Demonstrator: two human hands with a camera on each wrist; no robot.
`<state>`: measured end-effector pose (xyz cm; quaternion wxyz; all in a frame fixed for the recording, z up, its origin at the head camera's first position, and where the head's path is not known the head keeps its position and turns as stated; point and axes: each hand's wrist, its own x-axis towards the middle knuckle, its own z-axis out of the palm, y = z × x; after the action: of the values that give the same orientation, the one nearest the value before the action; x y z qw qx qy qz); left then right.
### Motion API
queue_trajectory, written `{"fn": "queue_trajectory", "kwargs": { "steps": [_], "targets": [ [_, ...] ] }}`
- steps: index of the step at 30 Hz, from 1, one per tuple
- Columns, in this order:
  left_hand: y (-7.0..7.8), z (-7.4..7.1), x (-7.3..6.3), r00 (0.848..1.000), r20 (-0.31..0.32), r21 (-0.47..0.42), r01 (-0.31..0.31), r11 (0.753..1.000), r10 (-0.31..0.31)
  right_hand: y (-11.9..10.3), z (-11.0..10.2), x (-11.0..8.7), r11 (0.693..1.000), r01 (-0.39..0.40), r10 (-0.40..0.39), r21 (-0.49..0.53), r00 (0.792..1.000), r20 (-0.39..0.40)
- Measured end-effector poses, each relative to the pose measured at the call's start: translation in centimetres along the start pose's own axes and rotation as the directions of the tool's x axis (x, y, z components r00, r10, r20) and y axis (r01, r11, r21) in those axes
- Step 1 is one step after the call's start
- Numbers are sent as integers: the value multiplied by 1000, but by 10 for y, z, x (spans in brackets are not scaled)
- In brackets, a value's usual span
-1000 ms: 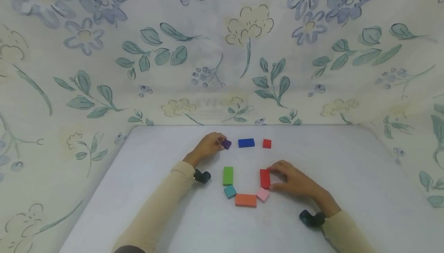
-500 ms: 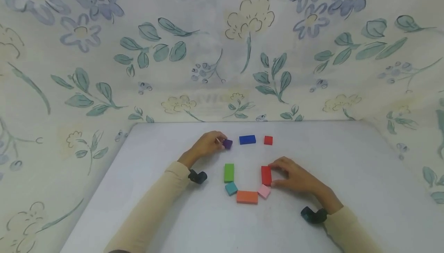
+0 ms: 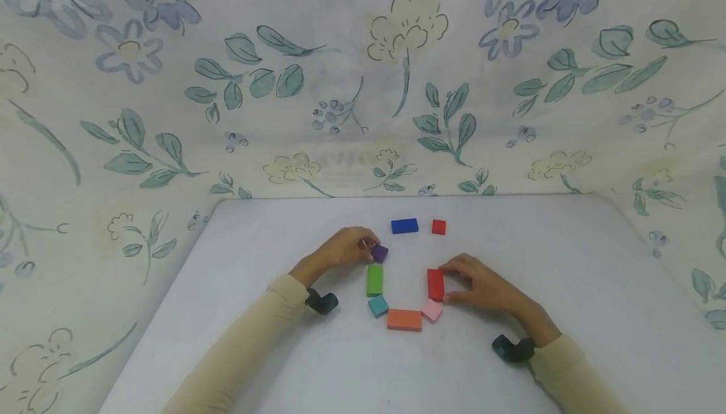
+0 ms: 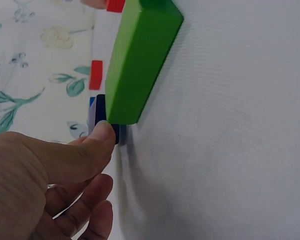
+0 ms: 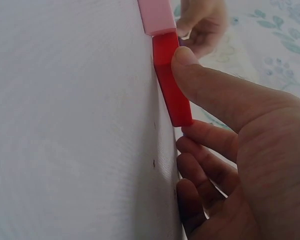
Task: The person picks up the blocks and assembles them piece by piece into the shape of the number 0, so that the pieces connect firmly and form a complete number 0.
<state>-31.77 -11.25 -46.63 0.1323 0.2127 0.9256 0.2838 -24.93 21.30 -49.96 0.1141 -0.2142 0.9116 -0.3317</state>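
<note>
My left hand (image 3: 347, 247) pinches a small purple block (image 3: 380, 253) between thumb and fingers, right at the far end of the upright green block (image 3: 375, 280). In the left wrist view the green block (image 4: 140, 65) stands large in front and partly covers the dark purple block (image 4: 100, 107). My right hand (image 3: 481, 283) holds the long red block (image 3: 435, 284) by its two ends, thumb at the near end and a fingertip at the far one. In the right wrist view the red block (image 5: 171, 85) meets the pink block (image 5: 158, 17).
A teal block (image 3: 378, 305), an orange block (image 3: 404, 320) and the pink block (image 3: 432, 310) form the near curve of a U on the white table (image 3: 283, 363). Behind lie a blue block (image 3: 404, 226) and a small red block (image 3: 439, 227). A flowered cloth (image 3: 340, 86) hangs at the back.
My left hand has brought the purple block nearer, from beside the blue block down to the green block's far end. The right hand stays at the long red block.
</note>
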Motion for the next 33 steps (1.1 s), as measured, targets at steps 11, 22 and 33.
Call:
{"fn": "queue_trajectory", "kwargs": {
  "steps": [11,22,33],
  "targets": [
    [-5,6,-5,1000,24,-34,18,999,-17,1,1,-1,1000,-15,15,-13,1000,10],
    [-7,-6,-7,997,74,-45,-16,999,19,1,-3,3,1000,-1,1,-21,1000,0],
    [-10,-1,-6,998,62,-65,-8,998,12,4,1,2,1000,8,-8,-4,1000,6]
  ]
}}
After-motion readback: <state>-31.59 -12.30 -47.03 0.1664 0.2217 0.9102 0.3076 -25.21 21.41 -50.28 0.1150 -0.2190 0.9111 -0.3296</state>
